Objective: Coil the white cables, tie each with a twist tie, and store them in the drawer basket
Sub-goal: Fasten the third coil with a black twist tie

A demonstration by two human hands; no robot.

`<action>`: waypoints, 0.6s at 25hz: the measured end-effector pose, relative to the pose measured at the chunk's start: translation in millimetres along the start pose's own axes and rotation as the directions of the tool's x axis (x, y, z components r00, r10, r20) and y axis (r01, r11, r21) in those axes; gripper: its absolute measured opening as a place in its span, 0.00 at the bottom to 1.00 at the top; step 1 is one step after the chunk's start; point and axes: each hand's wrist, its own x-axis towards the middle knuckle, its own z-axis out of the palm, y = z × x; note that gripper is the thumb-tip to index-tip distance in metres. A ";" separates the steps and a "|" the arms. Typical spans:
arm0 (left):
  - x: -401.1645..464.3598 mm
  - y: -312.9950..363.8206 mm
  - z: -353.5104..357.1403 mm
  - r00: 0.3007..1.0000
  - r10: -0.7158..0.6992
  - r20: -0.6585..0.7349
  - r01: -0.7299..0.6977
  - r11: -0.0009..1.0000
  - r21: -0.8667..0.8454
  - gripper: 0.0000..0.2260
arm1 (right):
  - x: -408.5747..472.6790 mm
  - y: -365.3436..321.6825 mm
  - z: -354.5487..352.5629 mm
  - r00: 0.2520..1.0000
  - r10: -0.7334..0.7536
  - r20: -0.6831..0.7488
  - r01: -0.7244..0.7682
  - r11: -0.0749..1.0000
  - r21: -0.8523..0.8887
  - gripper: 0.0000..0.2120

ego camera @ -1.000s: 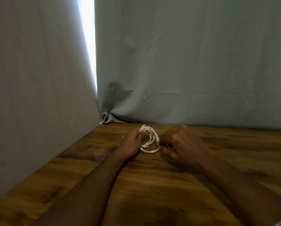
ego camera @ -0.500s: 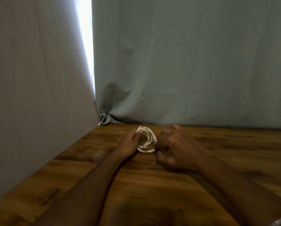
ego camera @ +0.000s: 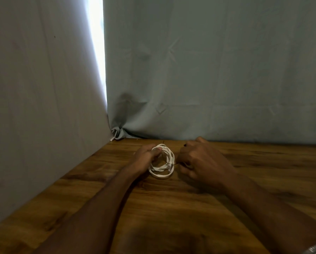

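At centre frame the left hand (ego camera: 146, 158) grips the coil (ego camera: 162, 163) on the table (ego camera: 172, 208). The right hand (ego camera: 199, 162), just right, pinches a thin dark tie (ego camera: 176, 163) at the coil's edge.

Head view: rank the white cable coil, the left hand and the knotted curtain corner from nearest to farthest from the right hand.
1. Cable coil: just left of the right hand.
2. Left hand: gripping the coil's far left side.
3. Knotted curtain corner: at the table's back left edge.

Wooden table (ego camera: 172, 208) against pale blue curtains (ego camera: 217, 70).
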 end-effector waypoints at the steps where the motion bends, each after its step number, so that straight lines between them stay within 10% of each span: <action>1: -1.2 1.1 1.1 1.000 0.004 0.006 -0.004 1.000 0.004 0.10 | 0.4 0.0 0.0 1.000 -0.005 0.000 0.005 1.000 -0.011 0.15; 15: -1.0 0.4 5.3 0.998 0.060 -0.021 -0.058 0.994 0.097 0.07 | 5.0 -12.2 -0.7 0.998 0.042 -0.052 -0.049 0.990 -0.134 0.09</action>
